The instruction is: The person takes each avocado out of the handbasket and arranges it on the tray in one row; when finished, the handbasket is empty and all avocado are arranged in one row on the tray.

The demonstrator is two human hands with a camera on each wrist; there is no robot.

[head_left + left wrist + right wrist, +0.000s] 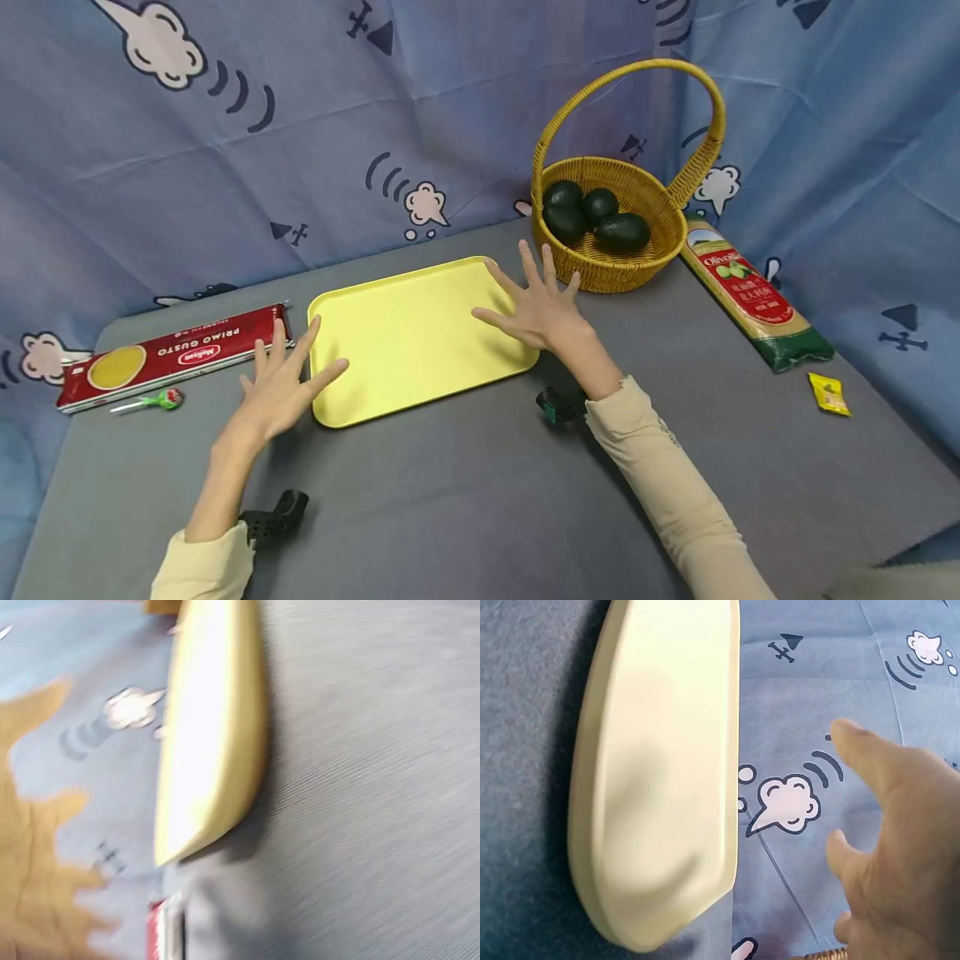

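Observation:
A yellow tray lies on the grey table between the two hands. My left hand is spread wide over the tray's left end, its fingertips overlapping the rim and the red pasta pack in the head view. Over the tray's right end, my right hand has its fingers fanned out and holds nothing. In the left wrist view the tray is blurred, with the left hand beside it. The right wrist view shows the tray and the right hand apart from it.
A wicker basket with several dark green avocados stands at the back right. Right of it lies an Olivoilà pasta bag, with a small yellow packet nearer. A lollipop lies before the red pack. Patterned blue cloth hangs behind.

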